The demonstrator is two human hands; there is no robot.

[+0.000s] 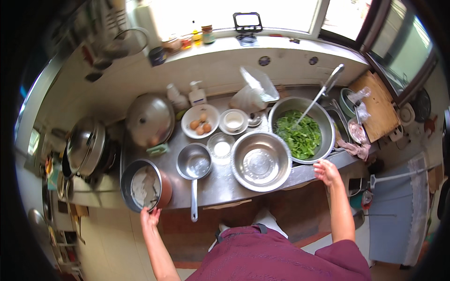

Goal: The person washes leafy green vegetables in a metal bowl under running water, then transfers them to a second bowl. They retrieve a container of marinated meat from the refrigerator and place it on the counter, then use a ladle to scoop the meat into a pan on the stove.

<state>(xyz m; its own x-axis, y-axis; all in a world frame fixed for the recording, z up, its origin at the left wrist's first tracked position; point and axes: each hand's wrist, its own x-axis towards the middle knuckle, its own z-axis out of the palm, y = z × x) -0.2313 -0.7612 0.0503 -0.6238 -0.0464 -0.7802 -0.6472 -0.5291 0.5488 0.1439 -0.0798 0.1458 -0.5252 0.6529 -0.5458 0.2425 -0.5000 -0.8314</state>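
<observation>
My left hand (pixel 150 217) has its fingers at the near rim of a deep pot (pixel 165 189), brown outside and dark inside. White powder, perhaps flour, lies in the pot with something brownish on it. My right hand (pixel 327 172) is empty, fingers loosely apart, just by the near rim of a large metal basin (pixel 328 140). Chopped leafy greens (pixel 299 137) fill this basin, and a pull-out tap (pixel 321 91) runs water onto them. Between my hands stand a stainless steel bowl (pixel 262 161) with a wet-looking bottom and a small saucepan (pixel 194 163), its handle past the counter edge.
Behind are a white bowl (pixel 188 131) of several brown eggs (pixel 200 124), a small white cup (pixel 233 121), a glass bowl (pixel 214 140) and a plastic bag (pixel 246 98). A large lid (pixel 149 119) leans at back left. A wooden cutting board (pixel 378 102) stands right of the sink.
</observation>
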